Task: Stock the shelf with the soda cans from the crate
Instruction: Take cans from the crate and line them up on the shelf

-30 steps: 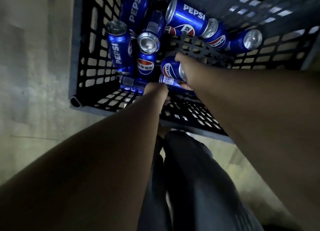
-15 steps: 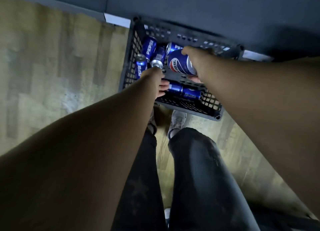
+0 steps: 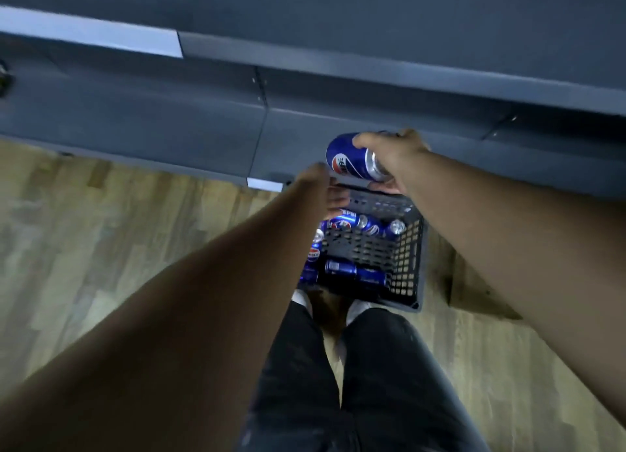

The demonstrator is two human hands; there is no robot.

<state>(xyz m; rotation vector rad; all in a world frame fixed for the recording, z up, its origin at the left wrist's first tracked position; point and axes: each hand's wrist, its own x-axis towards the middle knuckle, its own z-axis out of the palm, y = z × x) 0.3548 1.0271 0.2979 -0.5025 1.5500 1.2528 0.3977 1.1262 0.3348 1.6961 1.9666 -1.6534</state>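
Blue can [image 3: 350, 162] sat clamped in the right grip [image 3: 396, 160], twelve o'clock of the crate [image 3: 411, 275]; several cans [image 3: 342, 268] awaited stocking; left grip [image 3: 325, 190] unreadable.

black trousers [image 3: 382, 390], faintly speckled, are worn above white-toed shoes [image 3: 358, 311]; both forearms [image 3: 203, 316] are left bare as far as they are seen.
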